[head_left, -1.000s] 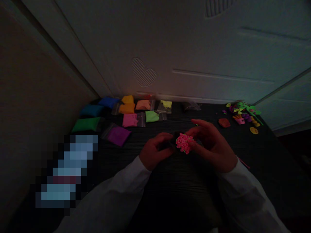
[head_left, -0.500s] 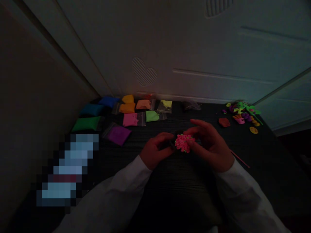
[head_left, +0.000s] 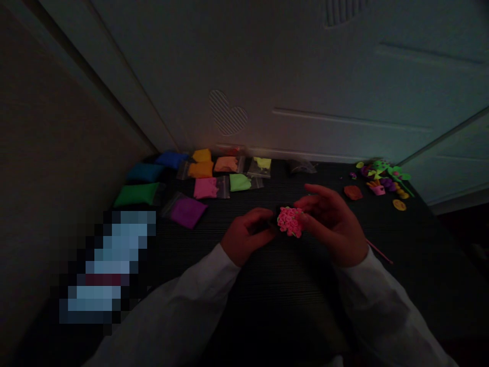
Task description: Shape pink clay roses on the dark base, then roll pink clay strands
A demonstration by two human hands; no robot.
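Pink rose cluster (head_left: 290,223): tightly curled petals in a rounded mass, between both hands above mid-bench (head_left: 275,285), its surface dark and fine-lined.
Left hand (head_left: 248,237): curled, gripping the cluster's shadowed left side.
Right hand (head_left: 336,224): thumb and fingers pinching the blooms' right.
Clear bags (head_left: 210,187): soft, colourful slabs toward the far-left corner.
Moulded shapes (head_left: 387,184): rounded, far-right corner.

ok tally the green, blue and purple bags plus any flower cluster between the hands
Green: 2, dark green bag and light green bag
Blue: 2, blue bag and teal-blue bag
Purple bag: 1
Pink flower cluster: 1
Total: 6
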